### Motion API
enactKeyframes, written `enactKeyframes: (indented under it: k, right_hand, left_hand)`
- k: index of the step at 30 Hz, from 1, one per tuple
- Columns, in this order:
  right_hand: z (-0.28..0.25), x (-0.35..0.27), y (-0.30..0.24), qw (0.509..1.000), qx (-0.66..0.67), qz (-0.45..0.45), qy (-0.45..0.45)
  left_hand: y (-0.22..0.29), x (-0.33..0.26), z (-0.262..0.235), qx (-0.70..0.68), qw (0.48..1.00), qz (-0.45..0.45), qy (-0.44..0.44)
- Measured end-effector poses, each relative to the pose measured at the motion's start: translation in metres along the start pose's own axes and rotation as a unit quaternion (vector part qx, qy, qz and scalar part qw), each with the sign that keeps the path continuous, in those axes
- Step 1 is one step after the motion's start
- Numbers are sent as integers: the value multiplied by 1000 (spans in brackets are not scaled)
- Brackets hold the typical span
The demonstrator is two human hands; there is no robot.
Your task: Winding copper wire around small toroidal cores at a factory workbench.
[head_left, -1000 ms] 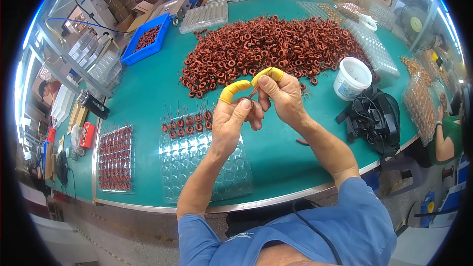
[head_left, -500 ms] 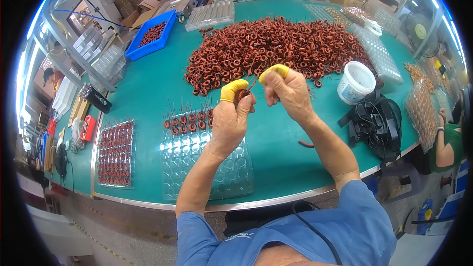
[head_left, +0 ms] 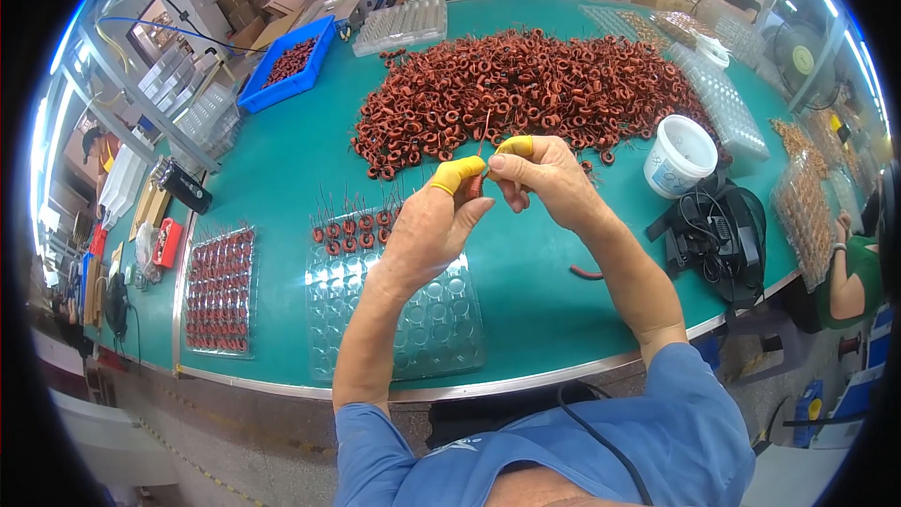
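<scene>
My left hand [head_left: 424,230], yellow covers on its fingers, pinches a red wire-wound ring coil [head_left: 475,188] above the table. One of the coil's wire leads stands up between my hands. My right hand [head_left: 558,186], also with a yellow finger cover, closes thumb and finger on a lead at the coil's top; its fingertips partly hide the spot. Behind my hands spreads a large heap of similar red coils [head_left: 526,94]. Below my left forearm lies a clear plastic tray [head_left: 436,314] with round pockets, its far rows holding coils with leads upright.
At left lies a tray full of coils [head_left: 221,291]; beyond it stands a blue bin [head_left: 298,84] of coils. To the right are a white bucket [head_left: 680,158], a black bag [head_left: 718,239] and a short red tube-like piece [head_left: 586,272]. Other people are at the far side and right.
My right hand has come in and down toward the left, and its fingertips now meet at the coil. My left hand has tilted; the coil now sits slightly further right and lower.
</scene>
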State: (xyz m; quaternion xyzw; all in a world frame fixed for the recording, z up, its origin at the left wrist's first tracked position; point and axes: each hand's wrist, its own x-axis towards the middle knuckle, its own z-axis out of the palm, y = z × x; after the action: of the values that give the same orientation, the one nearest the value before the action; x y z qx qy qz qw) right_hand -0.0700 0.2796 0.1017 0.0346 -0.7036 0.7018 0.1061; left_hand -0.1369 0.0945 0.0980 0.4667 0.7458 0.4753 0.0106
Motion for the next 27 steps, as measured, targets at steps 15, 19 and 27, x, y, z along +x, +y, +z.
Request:
enactKeyframes:
  k: [15, 19, 27]
  right_hand:
    - [25, -22, -9, 934, -210, -217, 192]
    - [22, -18, -9, 988, 2, -91, 127]
    - [16, -6, 2, 994, 22, -58, 90]
  left_hand:
    - [0, -8, 21, -274, 959, -2, 67]
    - [1, -8, 26, -456, 888, 37, 36]
    - [1, -2, 22, -435, 899, -18, 58]
